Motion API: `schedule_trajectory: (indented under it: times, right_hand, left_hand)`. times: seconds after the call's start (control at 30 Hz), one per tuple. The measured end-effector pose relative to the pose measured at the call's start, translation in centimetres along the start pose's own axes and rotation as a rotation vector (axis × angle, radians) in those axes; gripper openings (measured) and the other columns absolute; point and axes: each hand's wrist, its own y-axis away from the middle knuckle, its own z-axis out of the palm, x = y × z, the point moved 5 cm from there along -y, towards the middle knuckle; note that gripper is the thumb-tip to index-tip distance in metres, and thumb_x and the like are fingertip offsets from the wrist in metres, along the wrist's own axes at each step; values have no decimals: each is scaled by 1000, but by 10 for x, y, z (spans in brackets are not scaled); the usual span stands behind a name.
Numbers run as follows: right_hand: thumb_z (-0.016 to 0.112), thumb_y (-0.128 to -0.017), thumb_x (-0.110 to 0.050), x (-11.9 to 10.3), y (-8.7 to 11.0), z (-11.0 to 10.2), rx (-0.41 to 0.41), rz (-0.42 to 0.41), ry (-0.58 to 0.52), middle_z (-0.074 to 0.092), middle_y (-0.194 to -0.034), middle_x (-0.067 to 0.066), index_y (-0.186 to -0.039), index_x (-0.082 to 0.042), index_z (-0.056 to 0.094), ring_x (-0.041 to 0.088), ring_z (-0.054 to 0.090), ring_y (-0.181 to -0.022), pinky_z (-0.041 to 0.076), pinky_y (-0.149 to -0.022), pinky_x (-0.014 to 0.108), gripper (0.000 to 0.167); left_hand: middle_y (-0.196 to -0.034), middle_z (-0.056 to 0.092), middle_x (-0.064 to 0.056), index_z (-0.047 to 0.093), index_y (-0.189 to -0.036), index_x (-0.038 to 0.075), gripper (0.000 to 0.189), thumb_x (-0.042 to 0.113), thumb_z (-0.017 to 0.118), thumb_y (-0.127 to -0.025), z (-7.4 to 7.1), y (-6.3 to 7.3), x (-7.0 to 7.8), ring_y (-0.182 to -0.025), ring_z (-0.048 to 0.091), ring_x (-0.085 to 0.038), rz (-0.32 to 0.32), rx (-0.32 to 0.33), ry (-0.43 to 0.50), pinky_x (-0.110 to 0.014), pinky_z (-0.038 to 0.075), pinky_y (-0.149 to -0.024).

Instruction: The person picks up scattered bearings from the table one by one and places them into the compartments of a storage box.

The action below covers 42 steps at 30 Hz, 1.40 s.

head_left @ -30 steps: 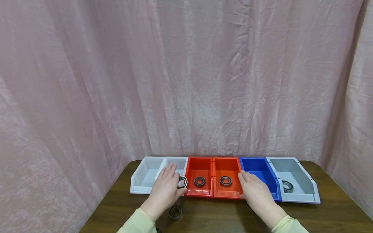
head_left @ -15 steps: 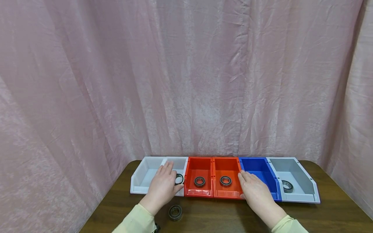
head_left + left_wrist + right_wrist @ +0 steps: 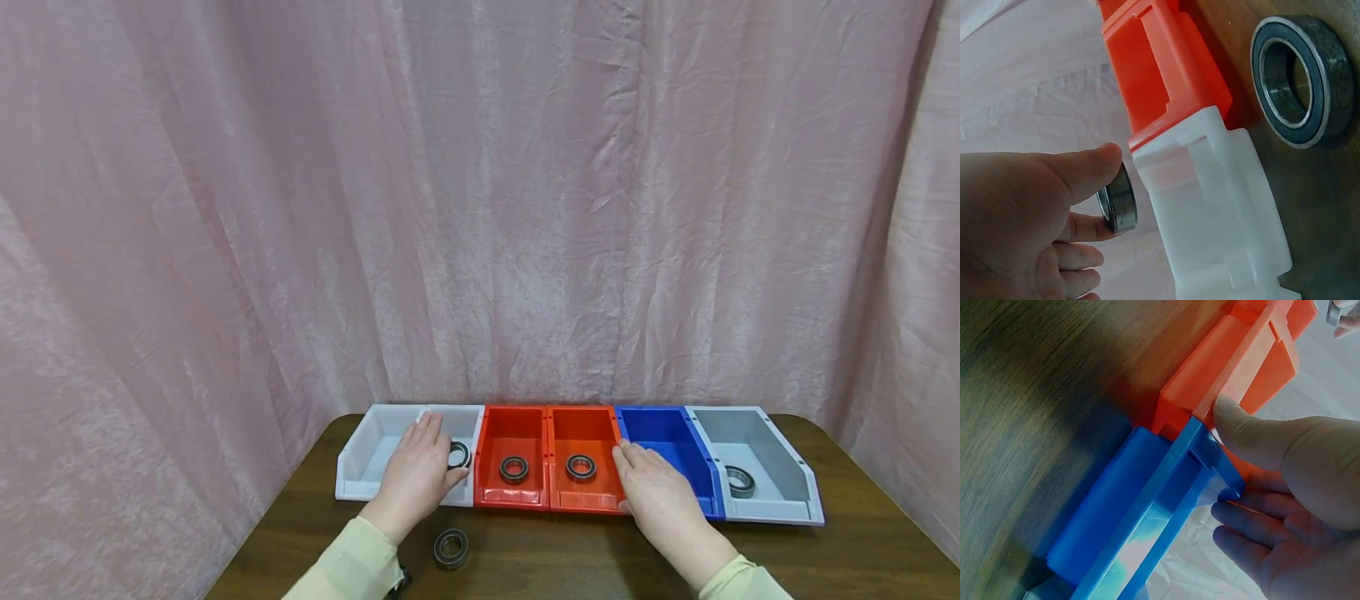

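My left hand [image 3: 415, 473] pinches a ball bearing [image 3: 459, 455] between thumb and finger, over the second white bin [image 3: 467, 429]. The left wrist view shows that bearing [image 3: 1122, 203] tilted on edge between thumb and fingertip, with the other fingers loosely bent. Another bearing [image 3: 451, 549] lies flat on the table before the white bins. My right hand [image 3: 666, 500] grips the edge where the orange bin [image 3: 585, 425] meets the blue bin [image 3: 651, 423]. In the right wrist view its thumb [image 3: 1230, 419] presses the front corner and the fingers lie beyond the wall.
Bearings lie in the red bin [image 3: 513, 468], in the orange bin [image 3: 581, 467] and in the grey bin [image 3: 740, 481]. Another white bin [image 3: 386, 450] stands at the row's left end. The bins stand side by side on the wooden table [image 3: 555, 558], before a pink curtain [image 3: 480, 208].
My left hand has moved slightly left with the bearing, from the red bin's edge to over the second white bin. The right hand has stayed in place.
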Motion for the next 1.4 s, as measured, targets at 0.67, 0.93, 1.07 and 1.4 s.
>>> schedule_trajectory:
  times: [0.67, 0.93, 1.07, 1.4]
  right_hand:
    - [99, -80, -17, -1, -2, -4, 1, 2, 0, 67, -142, 31, -138, 11, 68, 46, 65, -134, 50, -116, 56, 72]
    - [98, -81, -17, -1, -2, -3, -13, 6, -11, 66, -142, 32, -139, 11, 68, 46, 65, -134, 49, -116, 57, 72]
    - [98, -81, -17, -1, -1, -1, -14, 6, -9, 67, -142, 32, -139, 11, 68, 46, 65, -134, 49, -116, 57, 71]
    - [99, -81, -17, 0, -1, -1, -14, 7, -11, 66, -143, 32, -140, 11, 67, 46, 65, -134, 49, -117, 57, 72]
  left_hand:
    - [-150, 60, -34, 74, -120, -10, 54, 34, 91, -92, 22, -12, -18, -144, 54, -50, -88, -60, 13, -58, 43, -122]
    - [-151, 60, -33, 74, -122, -11, 56, 34, 90, -93, 31, -15, -21, -145, 54, -50, -105, -86, 13, -59, 43, -122]
    - [-152, 59, -33, 73, -123, -11, 56, 34, 89, -94, 34, -16, -22, -146, 53, -50, -110, -99, 18, -59, 42, -123]
    - [-155, 56, -34, 71, -129, -12, 61, 35, 88, -95, 42, -20, -25, -149, 50, -51, -139, -142, 36, -60, 40, -124]
